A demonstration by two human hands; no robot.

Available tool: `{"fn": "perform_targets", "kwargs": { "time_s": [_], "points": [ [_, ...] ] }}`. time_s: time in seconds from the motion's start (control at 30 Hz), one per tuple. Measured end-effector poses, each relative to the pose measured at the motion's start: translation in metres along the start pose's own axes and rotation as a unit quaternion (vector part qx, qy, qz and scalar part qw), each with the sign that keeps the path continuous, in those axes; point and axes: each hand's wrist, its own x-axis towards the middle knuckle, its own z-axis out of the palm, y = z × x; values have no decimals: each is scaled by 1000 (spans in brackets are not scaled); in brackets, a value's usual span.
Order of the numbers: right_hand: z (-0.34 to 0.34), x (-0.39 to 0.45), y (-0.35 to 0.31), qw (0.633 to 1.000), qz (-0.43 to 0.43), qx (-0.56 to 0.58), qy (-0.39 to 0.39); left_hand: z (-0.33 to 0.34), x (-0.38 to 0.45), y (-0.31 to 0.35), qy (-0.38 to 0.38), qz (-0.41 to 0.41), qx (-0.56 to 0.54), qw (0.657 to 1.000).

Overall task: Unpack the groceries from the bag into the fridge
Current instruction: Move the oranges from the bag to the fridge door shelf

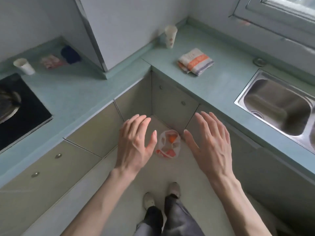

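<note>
Both hands are out in front of me, fingers straight and spread, holding nothing: my left hand [134, 143] and my right hand [211, 145] hang palms-down with a gap between them. Through that gap I see the bag [168, 144], a thin whitish plastic one sitting on the floor [196, 193] in the inner corner where the two runs of cabinets meet. Its mouth gapes upward, and inside I can make out something orange and something red; what they are I cannot tell. Neither hand touches the bag.

Below the hands my two shoes [162, 195] stand on the floor, well short of the bag.

Around the corner runs a pale green countertop [81, 92]. On its right stretch lies a folded towel [196, 61] with orange and grey stripes, and behind it a paper cup [170, 36] stands near the wall. Further right is a steel sink [277, 106]. On the left stretch another paper cup [24, 66] stands beside a black cooktop [22, 113], with a blurred pinkish item [51, 61] and a dark blue item [70, 55] behind.
</note>
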Motion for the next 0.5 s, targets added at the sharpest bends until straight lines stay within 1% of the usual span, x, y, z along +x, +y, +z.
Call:
{"fn": "perform_targets", "kwargs": {
  "time_s": [0.13, 0.23, 0.37, 0.5],
  "points": [
    [50, 6, 24, 1000, 24, 18, -10, 50, 5, -17, -29, 1, -18, 999],
    [98, 6, 43, 998, 34, 38, -34, 95, 9, -27, -44, -1, -36, 998],
    [167, 1, 67, 996, 49, 48, -62, 168, 15, -37, -66, -13, -84, 994],
    [242, -5, 102, 993, 59, 63, -85, 248, 7, -49, -67, -28, -100, 992]
  ]
}}
